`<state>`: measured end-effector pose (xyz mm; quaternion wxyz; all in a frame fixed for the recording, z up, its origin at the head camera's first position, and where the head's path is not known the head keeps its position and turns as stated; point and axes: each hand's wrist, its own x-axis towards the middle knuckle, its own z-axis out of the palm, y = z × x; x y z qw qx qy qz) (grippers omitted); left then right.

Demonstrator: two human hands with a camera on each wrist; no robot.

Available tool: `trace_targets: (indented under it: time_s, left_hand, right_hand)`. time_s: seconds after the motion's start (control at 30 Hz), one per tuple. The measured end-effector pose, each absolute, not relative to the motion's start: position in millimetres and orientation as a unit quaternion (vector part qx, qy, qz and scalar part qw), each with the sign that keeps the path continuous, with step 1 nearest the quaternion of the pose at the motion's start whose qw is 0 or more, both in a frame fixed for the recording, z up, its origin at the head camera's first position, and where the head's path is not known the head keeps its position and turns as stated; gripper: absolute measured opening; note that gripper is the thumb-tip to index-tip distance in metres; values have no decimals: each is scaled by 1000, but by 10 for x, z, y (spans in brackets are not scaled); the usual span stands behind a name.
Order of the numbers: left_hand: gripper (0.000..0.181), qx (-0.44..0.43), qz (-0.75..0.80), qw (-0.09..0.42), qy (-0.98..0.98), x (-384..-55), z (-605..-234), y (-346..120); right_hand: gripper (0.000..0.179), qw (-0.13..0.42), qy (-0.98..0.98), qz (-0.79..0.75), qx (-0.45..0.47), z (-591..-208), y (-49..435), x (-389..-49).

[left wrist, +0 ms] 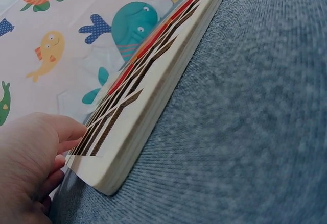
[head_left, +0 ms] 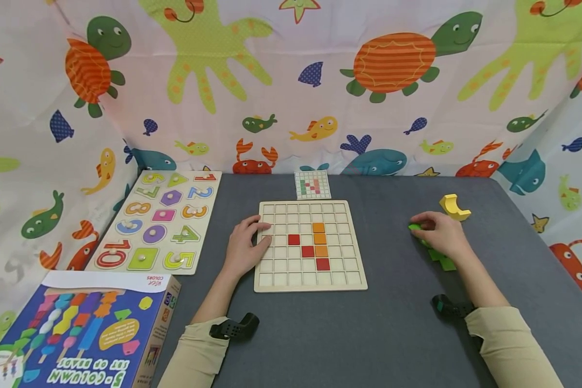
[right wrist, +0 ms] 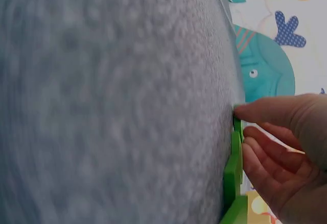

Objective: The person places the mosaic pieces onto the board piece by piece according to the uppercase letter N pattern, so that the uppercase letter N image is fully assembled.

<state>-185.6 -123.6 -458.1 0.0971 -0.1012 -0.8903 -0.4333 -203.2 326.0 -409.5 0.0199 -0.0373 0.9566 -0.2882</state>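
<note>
A wooden grid board [head_left: 310, 284] lies flat on the table, carrying a few red squares [head_left: 323, 264] and a column of orange squares [head_left: 320, 239]. My left hand [head_left: 244, 245] rests at the board's left edge, index finger and thumb over the rim; the left wrist view shows the fingers beside the board's corner. Off to the right, my right hand [head_left: 438, 233] pinches a green piece [head_left: 414, 227] at the far end of a line of green pieces [head_left: 447, 263]. The right wrist view shows the fingertips on that small green piece [right wrist: 237, 116], the palm above the others.
Behind the board lies a small pattern card [head_left: 312, 185] with coloured squares. Yellow curved pieces [head_left: 453, 208] lie beyond my right hand. At left are a number-and-shape puzzle board [head_left: 147, 221] and a blue bead-set box [head_left: 84, 334]. A sea-animal cloth [head_left: 281, 70] hangs behind the table.
</note>
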Motion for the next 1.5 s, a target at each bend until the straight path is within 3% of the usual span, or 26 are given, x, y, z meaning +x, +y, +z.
trace_targets:
  time_s: [0.53,1.07,1.5]
  left_hand:
    - [27,-99,-436,97,-889,-1843,-4579,-1242]
    - [27,-96,-436,100,-889,-1841,-4595,-1241]
    - [26,-98,-433,107,-890,-1857,-4592,-1232]
  right_hand:
    - [40,32,951,-304,-50,-4083,3031,-2050]
    - [39,59,916,-389,-74,-4135,2022,-2178]
    - [31,82,889,-412,-179,-4103,1182,-2233]
